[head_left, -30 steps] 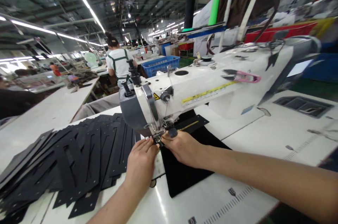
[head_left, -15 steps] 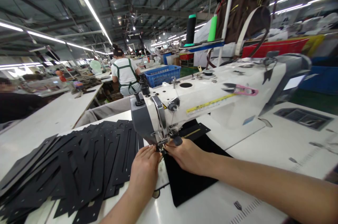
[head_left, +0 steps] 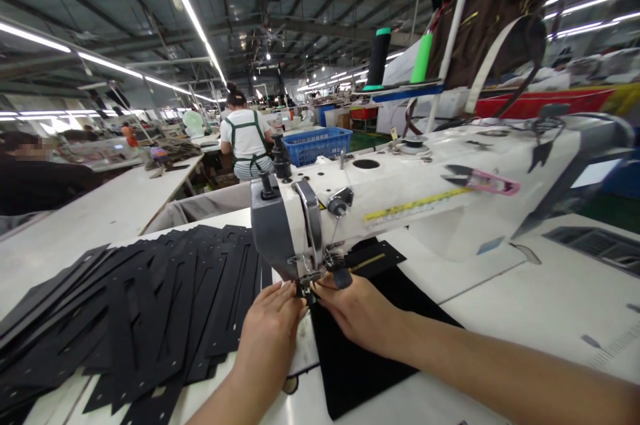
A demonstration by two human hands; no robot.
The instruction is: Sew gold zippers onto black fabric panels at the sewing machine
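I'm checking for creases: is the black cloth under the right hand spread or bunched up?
Spread where visible: the black cloth lies flat, straight-edged, on the table. Beneath the right hand, cannot tell.

Well beyond the left hand [head_left: 270, 335], a person in a white top with green straps [head_left: 245, 135] has their back turned, with a slatted blue basket [head_left: 317, 147] just to their right. Farther left of that hand runs a white worktable [head_left: 95, 208], a jumbled brownish heap [head_left: 173, 153] at its far end; a person in a dark top [head_left: 43, 175] is along its left side. Ahead and to the right of the right hand [head_left: 353, 311] lie pink-handled snips [head_left: 493, 183]; farther out, brown material [head_left: 493, 11] hangs above a long red bin [head_left: 547, 105]. Strip lights [head_left: 190, 8] run overhead.
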